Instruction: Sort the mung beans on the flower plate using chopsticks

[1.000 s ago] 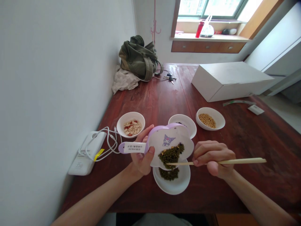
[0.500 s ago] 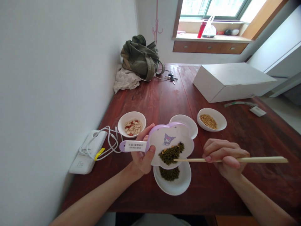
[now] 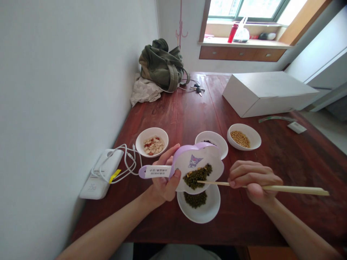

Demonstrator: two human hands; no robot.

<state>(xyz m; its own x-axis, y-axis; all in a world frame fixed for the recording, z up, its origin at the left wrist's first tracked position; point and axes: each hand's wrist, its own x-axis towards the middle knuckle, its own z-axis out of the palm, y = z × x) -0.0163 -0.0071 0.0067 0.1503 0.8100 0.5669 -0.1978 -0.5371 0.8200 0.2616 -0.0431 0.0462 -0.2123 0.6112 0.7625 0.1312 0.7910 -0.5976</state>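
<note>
Green beans (image 3: 193, 178) lie toward six o'clock inside the tilted dish (image 3: 210, 157); I see the left hand (image 3: 166, 186) clamped on its nine-o'clock side, while at three the right hand (image 3: 256, 182) grips chopsticks (image 3: 295, 189).

Takes daylight from the window (image 3: 256, 9), burns out white there, glares palely on the far end of the table (image 3: 195, 112), dims nearer, stretches and softens toward the corners.
</note>
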